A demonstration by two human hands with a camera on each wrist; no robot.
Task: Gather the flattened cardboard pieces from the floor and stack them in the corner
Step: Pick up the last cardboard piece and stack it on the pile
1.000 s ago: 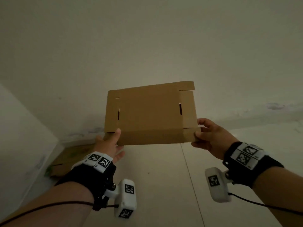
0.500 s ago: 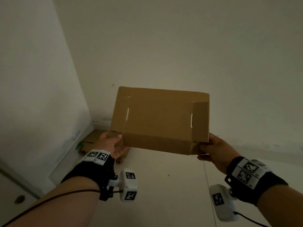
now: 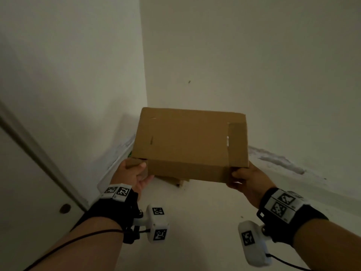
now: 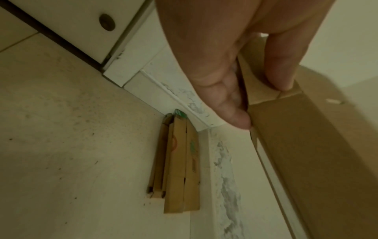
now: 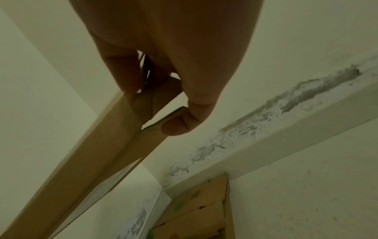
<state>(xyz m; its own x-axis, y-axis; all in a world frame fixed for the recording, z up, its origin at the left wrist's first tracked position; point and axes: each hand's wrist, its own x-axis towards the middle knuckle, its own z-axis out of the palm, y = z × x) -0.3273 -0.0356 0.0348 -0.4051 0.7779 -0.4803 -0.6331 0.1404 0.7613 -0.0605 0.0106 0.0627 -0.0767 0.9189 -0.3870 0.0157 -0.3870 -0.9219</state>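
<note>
I hold a flattened brown cardboard piece [image 3: 191, 141] in the air in front of the room's corner. My left hand [image 3: 134, 171] pinches its near left corner, thumb on top, fingers beneath. My right hand [image 3: 244, 177] pinches the near right corner the same way. The left wrist view shows the thumb and a finger clamped on the cardboard piece's [image 4: 296, 132] folded edge. In the right wrist view the cardboard piece [image 5: 114, 139] runs away from my right hand as a thin folded edge. A stack of flattened cardboard [image 4: 180, 165] lies on the floor in the corner, mostly hidden in the head view.
Two white walls meet at the corner [image 3: 145, 90], with scuffed skirting [image 3: 281, 161] along the right wall. A white door [image 3: 29, 188] with a round brass fitting [image 3: 65, 208] stands at the left. Pale floor [image 3: 195, 231] stretches below my arms.
The view has swung left toward the corner, and I have come nearer to it. The cardboard stayed in both hands and now hangs over the stack on the floor.
</note>
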